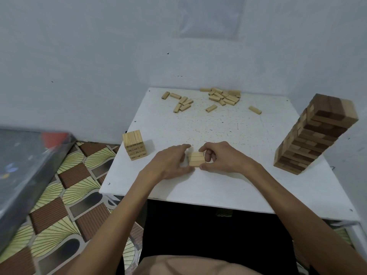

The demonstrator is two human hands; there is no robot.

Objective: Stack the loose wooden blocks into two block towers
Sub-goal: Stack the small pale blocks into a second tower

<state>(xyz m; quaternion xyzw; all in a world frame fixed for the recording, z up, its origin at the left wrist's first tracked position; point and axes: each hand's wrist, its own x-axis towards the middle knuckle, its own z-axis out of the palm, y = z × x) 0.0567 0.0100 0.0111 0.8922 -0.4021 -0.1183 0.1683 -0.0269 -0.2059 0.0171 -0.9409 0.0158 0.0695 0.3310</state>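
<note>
On the table (218,185) lie loose blocks (224,97) behind, short tower (135,144) left, tall tower (315,133) right, small stack (196,159) in front.

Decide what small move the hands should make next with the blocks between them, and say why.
Probably lift the block bundle, squared between left hand and right hand, onto the short tower; it is low, and loose blocks lie unstacked.

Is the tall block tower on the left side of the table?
No, the tall tower stands near the right edge of the table.
</note>
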